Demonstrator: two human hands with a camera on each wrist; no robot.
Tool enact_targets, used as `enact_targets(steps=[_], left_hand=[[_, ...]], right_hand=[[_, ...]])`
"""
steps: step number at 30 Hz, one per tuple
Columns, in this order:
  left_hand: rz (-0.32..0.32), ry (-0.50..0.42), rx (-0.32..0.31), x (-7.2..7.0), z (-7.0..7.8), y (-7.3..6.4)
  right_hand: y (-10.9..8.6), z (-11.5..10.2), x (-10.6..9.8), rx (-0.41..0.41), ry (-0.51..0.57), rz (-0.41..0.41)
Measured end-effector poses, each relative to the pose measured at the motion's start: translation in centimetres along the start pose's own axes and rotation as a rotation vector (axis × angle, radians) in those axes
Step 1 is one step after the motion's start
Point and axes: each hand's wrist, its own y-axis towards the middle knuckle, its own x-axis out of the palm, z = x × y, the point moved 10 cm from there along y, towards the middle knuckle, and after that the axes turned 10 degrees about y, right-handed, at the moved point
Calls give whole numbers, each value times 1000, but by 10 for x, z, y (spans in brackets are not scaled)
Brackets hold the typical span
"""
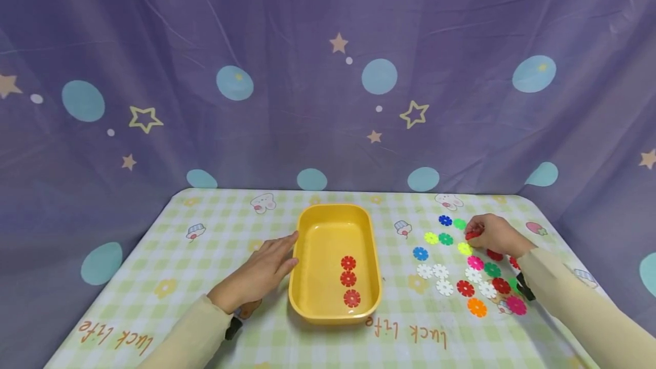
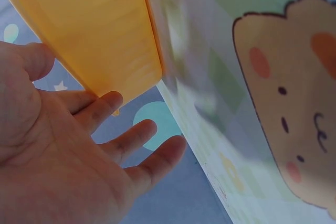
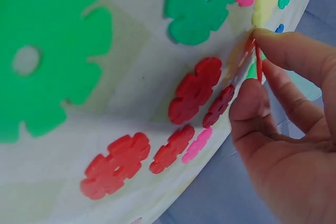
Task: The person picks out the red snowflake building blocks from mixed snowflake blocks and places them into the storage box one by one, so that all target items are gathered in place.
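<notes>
A yellow tray [image 1: 335, 316] stands on the table, and three red snowflake discs [image 1: 348, 278] lie in a column along its right side. My left hand [image 1: 261, 275] is beside the tray's left wall, fingers extended; the left wrist view shows fingertips at the tray's rim [image 2: 79, 80]. On the right, my right hand [image 1: 494, 235] pinches a red snowflake disc [image 3: 259, 62] between thumb and fingers, holding it on edge. Around that hand lie loose discs, among them a yellow disc [image 1: 464, 249], a pink disc [image 1: 475, 262] and a dark green disc [image 1: 492, 269].
More discs are scattered right of the tray: a blue disc [image 1: 421, 253], several white discs [image 1: 439, 270], an orange disc [image 1: 476, 307] and other red discs [image 1: 465, 288]. A checkered cloth [image 1: 205, 266] covers the table. Behind it hangs a purple curtain [image 1: 287, 130].
</notes>
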Motion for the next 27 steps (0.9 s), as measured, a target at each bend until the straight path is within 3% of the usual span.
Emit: enact_targets(steps=[9,13,16,20,24,27], left_hand=[[15,9,7,-1,1,1],[17,14,12,-1,1,1],[18,17,15,-2,1,0],[20,13,14,-3,1,-1],[17,9,13,-3,1,-1],[20,15,17,-2,2,0]], right_hand=[[-4,-11,-2,-29,-62,18],[-2,-25,-9,-71,-54,74],[-1,-56,-15,-178,-55,151],[-6,-116,-8,-411,-69,211],[-16,-171,10,-617,-54,202],[-21,-199,25,-731,-29,171]])
